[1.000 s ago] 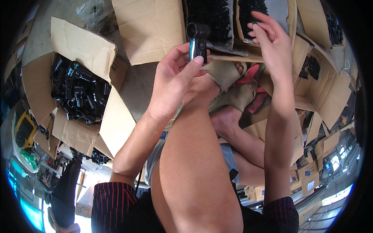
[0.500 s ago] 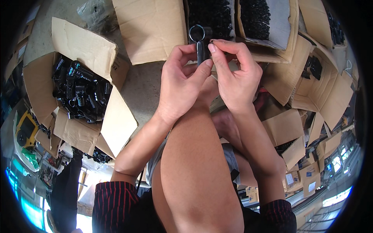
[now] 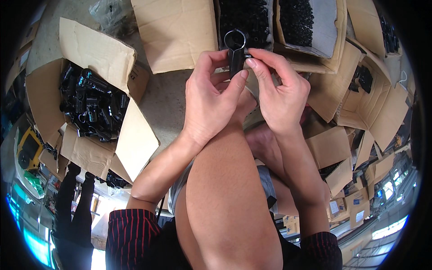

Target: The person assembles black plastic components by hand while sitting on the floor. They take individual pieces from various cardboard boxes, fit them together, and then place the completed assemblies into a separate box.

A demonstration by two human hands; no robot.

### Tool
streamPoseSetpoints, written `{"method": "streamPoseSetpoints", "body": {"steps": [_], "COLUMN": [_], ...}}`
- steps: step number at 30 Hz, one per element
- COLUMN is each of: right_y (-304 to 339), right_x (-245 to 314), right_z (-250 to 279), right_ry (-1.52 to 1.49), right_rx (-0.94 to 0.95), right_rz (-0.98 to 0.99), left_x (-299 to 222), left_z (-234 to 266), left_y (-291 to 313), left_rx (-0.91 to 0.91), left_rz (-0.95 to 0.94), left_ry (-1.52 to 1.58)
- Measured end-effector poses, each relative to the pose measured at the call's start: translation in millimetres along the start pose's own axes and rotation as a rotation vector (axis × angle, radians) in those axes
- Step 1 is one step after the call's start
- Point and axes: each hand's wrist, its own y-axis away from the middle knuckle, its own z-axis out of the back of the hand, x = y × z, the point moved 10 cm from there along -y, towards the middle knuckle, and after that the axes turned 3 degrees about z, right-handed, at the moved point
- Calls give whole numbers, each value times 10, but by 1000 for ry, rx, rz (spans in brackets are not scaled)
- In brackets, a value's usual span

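Observation:
My left hand [image 3: 211, 94] is closed around the lower body of a black ring clamp [image 3: 236, 51]. Its round open collar points away from me, above my fingertips. From the right, my right hand [image 3: 282, 87] pinches a small dark bolt-like piece [image 3: 248, 56] against the clamp's side, just below the collar. Whether that piece is threaded in cannot be seen. Beyond my hands, a carton compartment holds many small black parts [image 3: 245, 20]. Similar small black parts [image 3: 295, 22] fill part of the neighbouring box.
At left, an open cardboard box [image 3: 42, 94] holds a heap of black clamp-like parts [image 3: 94, 105]. More open cartons [image 3: 373, 101] stand at right, one with a few black pieces. A crumpled clear plastic bag [image 3: 110, 13] lies on the floor. A person's dark-clothed legs [image 3: 76, 211] are at lower left.
The clamp has turned so its collar and wider body face show more. My right hand has shifted slightly right and down. The person's legs at lower left have moved apart.

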Motion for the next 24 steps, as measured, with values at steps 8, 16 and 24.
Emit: {"method": "streamPoseSetpoints", "body": {"steps": [8,16,24], "right_y": [-17,-11,28], "right_x": [204,151,339], "right_z": [45,43,116], "right_ry": [113,134,137], "right_rx": [-33,-18,-99], "right_rz": [221,145,434], "left_x": [-52,-168,-300], "left_z": [3,4,11], "left_y": [-4,19,28], "left_rx": [6,-26,-41], "left_rz": [-29,-122,-211], "left_ry": [-14,-124,-158]}}
